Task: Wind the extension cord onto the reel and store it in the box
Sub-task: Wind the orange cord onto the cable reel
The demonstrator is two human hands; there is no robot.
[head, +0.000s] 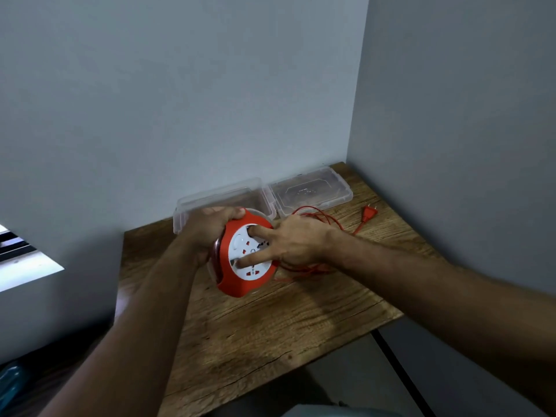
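Reel (pixel 240 260), red and white, centre frame above table (pixel 270 326): left hand (pixel 210 230) grasps its rim; right hand (pixel 296 242) presses two fingers (pixel 255 258) on its face. Cord (pixel 319 218) loose, right. Clear box (pixel 222 197) open behind.

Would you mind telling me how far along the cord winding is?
Done: the box sits open. In hand: the left hand holds the reel while right hand fingers press its face. Left: loose cord and plug still lie on the table; boxing follows.
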